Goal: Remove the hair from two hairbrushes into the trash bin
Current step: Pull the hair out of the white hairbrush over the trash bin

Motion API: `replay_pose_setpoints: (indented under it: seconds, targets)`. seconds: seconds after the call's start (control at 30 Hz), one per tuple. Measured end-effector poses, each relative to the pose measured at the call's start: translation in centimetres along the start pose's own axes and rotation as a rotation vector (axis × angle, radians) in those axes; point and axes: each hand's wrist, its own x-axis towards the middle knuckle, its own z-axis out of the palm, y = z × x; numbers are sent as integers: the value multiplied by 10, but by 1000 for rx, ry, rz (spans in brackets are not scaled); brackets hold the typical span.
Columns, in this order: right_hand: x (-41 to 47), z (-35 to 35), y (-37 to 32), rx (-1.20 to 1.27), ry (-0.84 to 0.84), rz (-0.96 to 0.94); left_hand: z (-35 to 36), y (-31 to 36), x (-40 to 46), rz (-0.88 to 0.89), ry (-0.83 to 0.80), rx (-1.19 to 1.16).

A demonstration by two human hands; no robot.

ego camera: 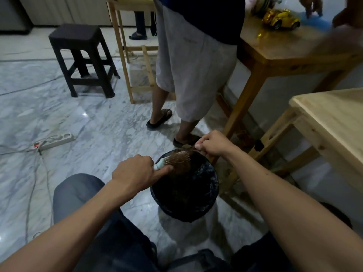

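The left hand (135,171) grips the hairbrush (172,160) over the trash bin (213,185) (so strands fall in); the right hand (213,144) pinches hair (181,163).

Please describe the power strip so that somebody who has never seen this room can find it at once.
Start at the black plastic stool standing on the grey marble floor. Nearer the camera and further left lies the long white power strip, flat on the floor with cables running from its left end. A small red light glows at that end.
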Motion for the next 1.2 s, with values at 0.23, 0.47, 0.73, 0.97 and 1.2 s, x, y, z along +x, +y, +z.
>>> replay_pose_setpoints:
  seconds: [0.23, 0.47, 0.73, 0.97, 1.2]
  targets:
    - [8, -5, -4, -5, 46, 30, 16, -13, 8, -99, -29, -26]
    - [17, -15, 11, 97, 59, 184, 22, -23, 8, -215, -71, -117]
    - [2, 29, -1, 219, -355, 57, 21, 6, 5, -314, -128, -388]
    - [5, -13, 24, 108, -215, 88, 19, -16, 3, -492, -68, -523]
    - [-4, -40, 44, -8, -175, 185, 15, -9, 10, -426, 45, -472]
